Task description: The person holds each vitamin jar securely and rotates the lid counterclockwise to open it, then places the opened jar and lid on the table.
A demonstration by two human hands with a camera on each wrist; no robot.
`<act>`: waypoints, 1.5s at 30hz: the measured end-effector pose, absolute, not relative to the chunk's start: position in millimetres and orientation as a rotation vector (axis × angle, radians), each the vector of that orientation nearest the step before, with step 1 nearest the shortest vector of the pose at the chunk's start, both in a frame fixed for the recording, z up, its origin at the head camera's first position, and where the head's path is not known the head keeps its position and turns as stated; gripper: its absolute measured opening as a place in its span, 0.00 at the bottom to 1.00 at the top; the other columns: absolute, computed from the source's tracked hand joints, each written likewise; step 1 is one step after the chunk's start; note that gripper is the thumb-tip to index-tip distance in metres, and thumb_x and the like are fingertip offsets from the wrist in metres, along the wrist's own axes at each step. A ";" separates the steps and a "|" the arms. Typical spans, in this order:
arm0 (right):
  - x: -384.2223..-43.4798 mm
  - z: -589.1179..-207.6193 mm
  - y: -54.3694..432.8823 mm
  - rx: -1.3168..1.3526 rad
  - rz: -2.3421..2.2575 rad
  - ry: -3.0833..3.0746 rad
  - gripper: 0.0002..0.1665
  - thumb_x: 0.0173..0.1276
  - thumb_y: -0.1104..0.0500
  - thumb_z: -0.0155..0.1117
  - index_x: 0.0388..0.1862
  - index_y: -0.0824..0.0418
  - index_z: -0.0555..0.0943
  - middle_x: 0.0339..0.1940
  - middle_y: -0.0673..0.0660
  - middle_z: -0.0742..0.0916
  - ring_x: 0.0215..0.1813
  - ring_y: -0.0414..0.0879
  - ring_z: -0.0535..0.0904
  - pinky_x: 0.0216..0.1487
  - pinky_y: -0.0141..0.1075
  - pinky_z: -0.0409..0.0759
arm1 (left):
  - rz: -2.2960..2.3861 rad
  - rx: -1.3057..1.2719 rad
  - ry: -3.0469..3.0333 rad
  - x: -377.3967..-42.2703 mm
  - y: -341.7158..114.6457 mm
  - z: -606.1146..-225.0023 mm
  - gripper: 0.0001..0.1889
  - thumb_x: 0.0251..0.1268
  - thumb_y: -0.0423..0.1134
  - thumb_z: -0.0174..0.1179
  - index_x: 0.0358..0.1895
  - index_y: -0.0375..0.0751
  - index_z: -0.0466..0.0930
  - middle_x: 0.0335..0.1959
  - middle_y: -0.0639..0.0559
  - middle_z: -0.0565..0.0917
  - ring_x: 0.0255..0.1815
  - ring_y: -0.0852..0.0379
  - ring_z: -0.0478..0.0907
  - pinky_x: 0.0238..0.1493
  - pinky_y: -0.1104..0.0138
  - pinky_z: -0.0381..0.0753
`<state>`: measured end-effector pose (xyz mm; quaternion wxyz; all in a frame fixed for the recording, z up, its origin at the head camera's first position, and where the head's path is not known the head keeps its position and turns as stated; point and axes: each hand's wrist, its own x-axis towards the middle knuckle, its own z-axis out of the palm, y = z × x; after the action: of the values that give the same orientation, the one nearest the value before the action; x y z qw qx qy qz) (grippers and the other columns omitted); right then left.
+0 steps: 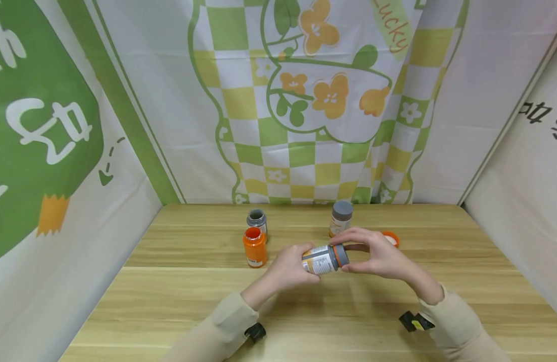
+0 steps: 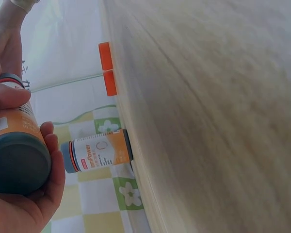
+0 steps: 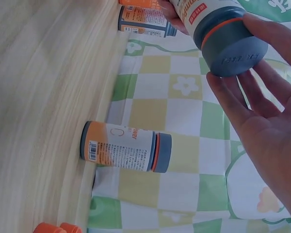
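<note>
My left hand (image 1: 289, 269) grips a bottle (image 1: 319, 260) with a white and orange label, tilted with its cap to the right and held above the table. Its dark base faces the camera in the left wrist view. My right hand (image 1: 378, 254) holds the bottle's grey cap (image 3: 237, 51) between the thumb and fingertips; a thin orange ring shows at the cap's edge. Behind my hands a second capped bottle (image 1: 341, 219) of the same kind stands upright. Left of my left hand are an uncapped orange bottle (image 1: 255, 249) and an uncapped grey-necked bottle (image 1: 257, 219), both upright.
Behind my right hand an orange cap (image 1: 390, 239) lies on the wooden table (image 1: 179, 291). Two orange pieces, one an orange cap (image 2: 105, 56), show in the left wrist view. A patterned cloth (image 1: 301, 166) hangs along the back edge, with printed cloth walls at both sides.
</note>
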<state>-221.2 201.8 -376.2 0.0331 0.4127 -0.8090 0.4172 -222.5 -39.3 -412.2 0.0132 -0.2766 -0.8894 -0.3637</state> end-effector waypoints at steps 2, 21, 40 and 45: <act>-220.8 -375.7 201.5 1.290 1.278 -2.478 0.28 0.52 0.58 0.75 0.54 0.56 0.79 0.56 0.55 0.81 0.58 0.47 0.76 0.53 0.42 0.79 | -1.138 -0.873 -2.765 -222.8 -39.5 -412.5 0.25 0.33 0.41 0.72 0.43 0.46 0.78 0.27 0.56 0.81 0.23 0.64 0.72 0.23 0.72 0.72; -204.4 -360.3 194.9 1.368 0.982 -2.363 0.30 0.44 0.68 0.77 0.50 0.59 0.81 0.51 0.55 0.83 0.55 0.47 0.78 0.53 0.35 0.77 | -1.329 -0.945 -2.805 -226.5 -42.4 -414.1 0.22 0.35 0.39 0.72 0.41 0.43 0.80 0.28 0.56 0.81 0.26 0.64 0.73 0.27 0.72 0.74; -214.9 -380.9 202.9 1.475 0.951 -2.194 0.33 0.45 0.71 0.74 0.53 0.55 0.80 0.55 0.53 0.82 0.58 0.47 0.77 0.57 0.26 0.73 | -1.663 -0.950 -2.857 -230.1 -48.4 -413.9 0.17 0.37 0.38 0.71 0.36 0.40 0.80 0.25 0.56 0.80 0.23 0.63 0.74 0.23 0.70 0.76; -213.9 -382.2 203.5 1.476 0.942 -2.141 0.34 0.43 0.71 0.75 0.54 0.57 0.79 0.55 0.54 0.82 0.58 0.46 0.77 0.57 0.24 0.72 | -1.714 -0.928 -2.849 -230.0 -51.8 -413.2 0.17 0.38 0.37 0.71 0.36 0.40 0.80 0.25 0.56 0.80 0.24 0.62 0.74 0.25 0.70 0.75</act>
<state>-213.9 203.5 -382.2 0.1869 0.5245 -0.7604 0.3344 -230.0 -51.8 -413.2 -0.1546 -0.2657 -0.8155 -0.4904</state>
